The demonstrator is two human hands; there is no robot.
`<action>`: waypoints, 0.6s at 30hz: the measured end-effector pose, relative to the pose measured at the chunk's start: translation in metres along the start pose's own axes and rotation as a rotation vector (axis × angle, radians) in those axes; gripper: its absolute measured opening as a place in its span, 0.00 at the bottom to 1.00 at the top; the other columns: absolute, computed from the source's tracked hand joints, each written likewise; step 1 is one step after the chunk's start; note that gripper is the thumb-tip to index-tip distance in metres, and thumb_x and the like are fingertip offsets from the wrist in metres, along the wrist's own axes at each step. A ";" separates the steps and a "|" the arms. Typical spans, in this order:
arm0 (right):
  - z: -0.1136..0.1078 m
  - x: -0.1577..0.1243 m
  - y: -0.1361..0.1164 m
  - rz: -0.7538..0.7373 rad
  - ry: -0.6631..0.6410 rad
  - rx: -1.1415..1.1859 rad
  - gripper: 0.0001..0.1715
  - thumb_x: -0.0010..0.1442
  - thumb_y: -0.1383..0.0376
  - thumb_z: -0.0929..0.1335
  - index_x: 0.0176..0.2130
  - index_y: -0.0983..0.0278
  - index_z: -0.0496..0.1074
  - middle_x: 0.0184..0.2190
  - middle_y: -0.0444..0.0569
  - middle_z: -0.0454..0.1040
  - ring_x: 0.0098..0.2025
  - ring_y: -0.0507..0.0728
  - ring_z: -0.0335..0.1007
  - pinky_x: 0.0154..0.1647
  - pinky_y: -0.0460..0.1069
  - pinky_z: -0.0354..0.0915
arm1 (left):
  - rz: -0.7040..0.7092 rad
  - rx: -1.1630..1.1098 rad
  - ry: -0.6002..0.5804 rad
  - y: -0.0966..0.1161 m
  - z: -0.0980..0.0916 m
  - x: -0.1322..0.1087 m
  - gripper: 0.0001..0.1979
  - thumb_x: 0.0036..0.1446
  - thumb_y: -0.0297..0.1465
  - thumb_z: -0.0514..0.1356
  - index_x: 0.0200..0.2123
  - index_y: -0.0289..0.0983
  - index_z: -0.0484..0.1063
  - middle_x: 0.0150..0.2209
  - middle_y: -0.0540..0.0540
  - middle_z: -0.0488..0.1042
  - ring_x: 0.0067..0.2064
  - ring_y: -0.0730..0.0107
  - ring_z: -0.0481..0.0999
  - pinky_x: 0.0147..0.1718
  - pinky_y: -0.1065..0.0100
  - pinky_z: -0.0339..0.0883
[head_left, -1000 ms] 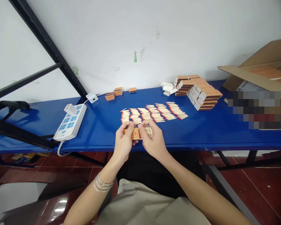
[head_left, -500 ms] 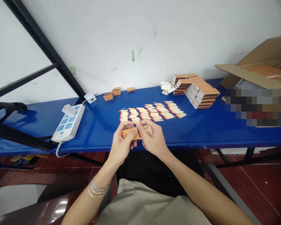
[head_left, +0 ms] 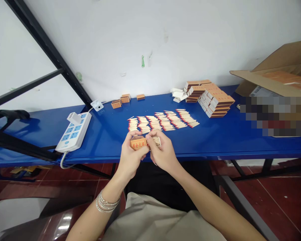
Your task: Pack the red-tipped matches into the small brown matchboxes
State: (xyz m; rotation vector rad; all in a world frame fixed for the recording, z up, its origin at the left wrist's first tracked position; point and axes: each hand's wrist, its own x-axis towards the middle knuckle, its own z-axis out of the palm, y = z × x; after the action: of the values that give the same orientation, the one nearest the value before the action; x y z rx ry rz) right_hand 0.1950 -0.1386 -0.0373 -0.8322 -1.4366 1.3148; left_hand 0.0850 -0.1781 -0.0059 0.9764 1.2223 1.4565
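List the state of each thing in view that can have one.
Matchbox: partly open, matches inside
Left hand: closed on matchbox
Right hand: closed on matchbox
Loose matches: lying in rows
Stacked matchboxes: apparently shut
Cardboard box: open
Power strip: one adapter apparently plugged in

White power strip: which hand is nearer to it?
Left. The left hand, holding the orange matchbox sleeve, is right of the power strip; the right hand, holding the match-filled tray, is farther right.
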 end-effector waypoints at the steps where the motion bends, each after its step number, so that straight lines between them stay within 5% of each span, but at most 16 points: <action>1: 0.001 -0.001 0.002 0.002 0.017 0.004 0.22 0.60 0.43 0.64 0.36 0.59 0.64 0.19 0.38 0.65 0.17 0.49 0.61 0.16 0.45 0.55 | -0.007 -0.008 -0.004 -0.001 0.000 -0.001 0.21 0.43 0.23 0.66 0.41 0.40 0.63 0.27 0.58 0.66 0.19 0.83 0.63 0.17 0.79 0.56; 8: 0.009 -0.005 -0.001 0.029 -0.038 0.002 0.20 0.67 0.47 0.58 0.37 0.58 0.62 0.22 0.39 0.67 0.21 0.50 0.65 0.22 0.46 0.63 | 0.012 0.008 0.034 -0.004 0.004 -0.002 0.11 0.53 0.35 0.64 0.37 0.39 0.67 0.30 0.54 0.67 0.21 0.80 0.65 0.16 0.76 0.57; 13: 0.016 -0.005 -0.003 -0.014 0.054 -0.019 0.25 0.68 0.45 0.55 0.51 0.57 0.65 0.46 0.51 0.72 0.45 0.57 0.71 0.39 0.52 0.70 | -0.034 -0.039 0.094 -0.001 0.013 -0.001 0.11 0.56 0.40 0.61 0.34 0.39 0.67 0.27 0.53 0.67 0.22 0.77 0.65 0.17 0.75 0.56; 18: 0.023 -0.010 -0.004 -0.023 -0.027 0.079 0.33 0.68 0.43 0.50 0.64 0.53 0.56 0.63 0.51 0.60 0.65 0.60 0.56 0.57 0.58 0.65 | 0.018 -0.074 0.142 -0.006 0.016 -0.003 0.09 0.57 0.38 0.60 0.31 0.39 0.67 0.27 0.54 0.67 0.23 0.77 0.65 0.22 0.74 0.59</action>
State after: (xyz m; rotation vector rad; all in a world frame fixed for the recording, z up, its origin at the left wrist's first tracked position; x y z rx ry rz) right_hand 0.1763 -0.1556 -0.0343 -0.7462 -1.4018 1.3614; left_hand 0.1017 -0.1778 -0.0088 0.8480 1.2546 1.5966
